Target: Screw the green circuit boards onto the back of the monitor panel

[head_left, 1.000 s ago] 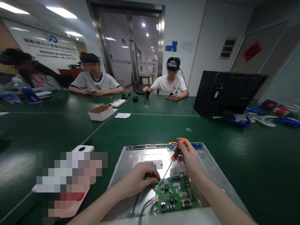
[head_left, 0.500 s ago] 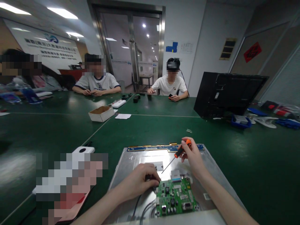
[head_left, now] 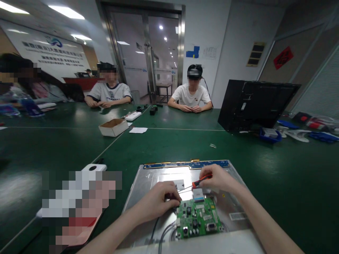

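At the far left, a person is sitting at the green table, and a blue bottle is standing near. Close to the camera, a white thing is lying by a pink thing, both partly blurred out. Behind them, a second person is sitting with hands on the table. A small open box is sitting beside some paper.

The left hand is reaching over the flat metal panel. Its fingers are curling in, close together, and touching the top left corner of the green board. I cannot tell if they are pinching something. Gray wires are curving by the board's left side. The board is lying on the near part of the panel, and a white ribbon is coming from its top edge. A thin blue strip is running along the panel's far edge.

The right hand is holding the red and black screwdriver, with fingers closing around its handle. The screwdriver is leaning low, and its thin metal end is pointing at the left hand. A third person is sitting across the table. At the right, a big black screen is standing behind a blue tray.
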Demonstrator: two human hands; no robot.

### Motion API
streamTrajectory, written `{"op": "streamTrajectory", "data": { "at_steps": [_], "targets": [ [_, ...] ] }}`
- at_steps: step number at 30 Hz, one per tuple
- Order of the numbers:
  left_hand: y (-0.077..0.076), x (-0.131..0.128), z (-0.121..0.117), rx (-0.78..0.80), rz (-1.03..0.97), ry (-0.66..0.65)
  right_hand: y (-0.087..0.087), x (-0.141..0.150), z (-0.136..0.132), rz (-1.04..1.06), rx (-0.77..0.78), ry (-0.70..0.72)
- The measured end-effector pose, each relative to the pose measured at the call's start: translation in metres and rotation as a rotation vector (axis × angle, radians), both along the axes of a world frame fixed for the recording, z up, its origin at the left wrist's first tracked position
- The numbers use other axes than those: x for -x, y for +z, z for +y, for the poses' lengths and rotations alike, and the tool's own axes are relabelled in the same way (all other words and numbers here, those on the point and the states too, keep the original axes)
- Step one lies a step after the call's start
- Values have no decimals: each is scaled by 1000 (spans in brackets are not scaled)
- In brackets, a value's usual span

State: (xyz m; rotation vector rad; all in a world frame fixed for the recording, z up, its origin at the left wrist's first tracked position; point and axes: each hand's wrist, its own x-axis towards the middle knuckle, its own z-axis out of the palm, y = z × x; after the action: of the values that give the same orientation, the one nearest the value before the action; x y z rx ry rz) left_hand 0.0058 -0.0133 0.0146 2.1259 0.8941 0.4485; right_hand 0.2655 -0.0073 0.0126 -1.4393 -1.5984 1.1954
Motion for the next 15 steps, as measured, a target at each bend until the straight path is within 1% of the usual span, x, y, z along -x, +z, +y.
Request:
{"op": "streamTrajectory", "data": {
  "at_steps": [2, 5, 8, 10, 12, 14, 15],
  "targets": [
    [-1, 0, 0, -6, 1, 6, 1, 0, -2, -156, -44, 57],
    [-3, 0, -1, -12, 0, 12, 4, 2, -5, -344, -113, 97],
    [-4, 0, -1, -18, 3, 15, 12, 4, -7, -474, -165, 104],
    [-5, 0, -1, -17, 6, 14, 20, 2, -13, -535, -194, 78],
    [-4, 0, -1, -14, 4, 15, 26, -1, -32, -577, -228, 25],
    [-4, 0, -1, -9, -8, 19, 25, -5, -64, -586, -240, 13],
    [-3, 0, -1, -5, -15, 23, 22, -7, -85, -575, -213, 37]
  ]
}}
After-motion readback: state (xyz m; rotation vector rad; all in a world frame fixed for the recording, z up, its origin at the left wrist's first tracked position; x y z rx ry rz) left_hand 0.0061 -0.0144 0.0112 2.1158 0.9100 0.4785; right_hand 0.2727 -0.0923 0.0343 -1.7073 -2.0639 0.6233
